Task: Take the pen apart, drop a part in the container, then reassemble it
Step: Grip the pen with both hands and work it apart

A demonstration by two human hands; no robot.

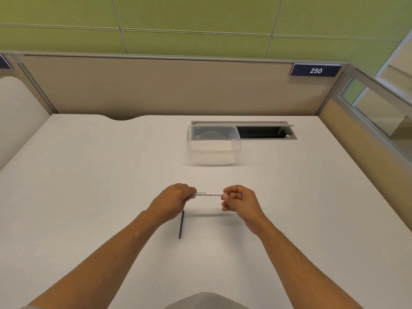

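Observation:
A thin white pen [209, 194] with small dark print is held level above the white desk [89, 197]. My left hand [172, 200] pinches its left end and my right hand [239, 201] pinches its right end; both ends are hidden by fingers. A slim dark pen part [181, 224] lies on the desk just below my left hand, nearly upright in the view. A clear plastic container [214, 144] stands farther back, with no lid on it.
An open cable hatch [263, 131] sits in the desk right behind the container. A beige partition [156, 85] with a "250" sign [315, 70] closes off the back; glass panels run along the right side.

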